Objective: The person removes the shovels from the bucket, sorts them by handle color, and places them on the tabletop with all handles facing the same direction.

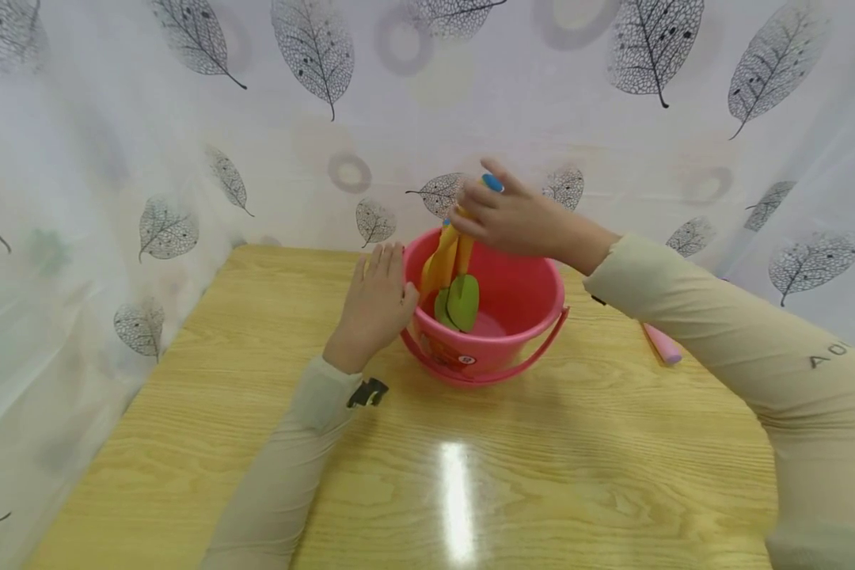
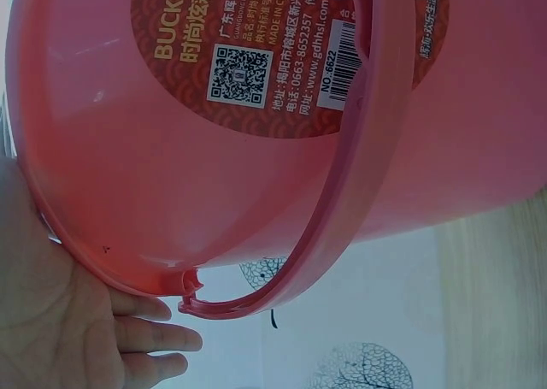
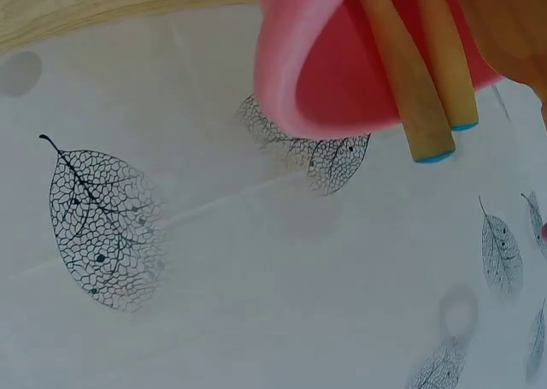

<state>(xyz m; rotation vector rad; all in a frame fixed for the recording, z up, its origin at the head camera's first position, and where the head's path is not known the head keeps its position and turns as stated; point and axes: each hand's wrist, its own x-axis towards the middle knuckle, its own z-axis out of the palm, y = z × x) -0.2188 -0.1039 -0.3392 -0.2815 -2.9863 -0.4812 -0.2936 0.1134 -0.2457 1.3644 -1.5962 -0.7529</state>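
The bail (image 2: 372, 132) skirts a left-wrist-only barcode (image 2: 340, 64), left hand (image 1: 376, 301) unclenched against bucket (image 2: 222, 184), right (image 1: 502, 212) gripping trowel (image 1: 463, 302).

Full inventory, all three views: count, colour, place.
Table: 1, yellow woodgrain, head-view foreground
Leaf-print sheet: 1, white, behind table
Bucket: 1, pink-red, on table
Bucket handle: 1, pink, across bucket's front
Label: 1, red, bucket wall
Green-bladed tools: at least 2, yellow handles, in bucket
Pink item: 1, table's right, partly hidden
Small pieces: 2, black, one by each sleeve
Sleeves: 2, beige, forearms
Left hand: 1, bare, bucket's left rim
Right hand: 1, bare, gripping a yellow handle
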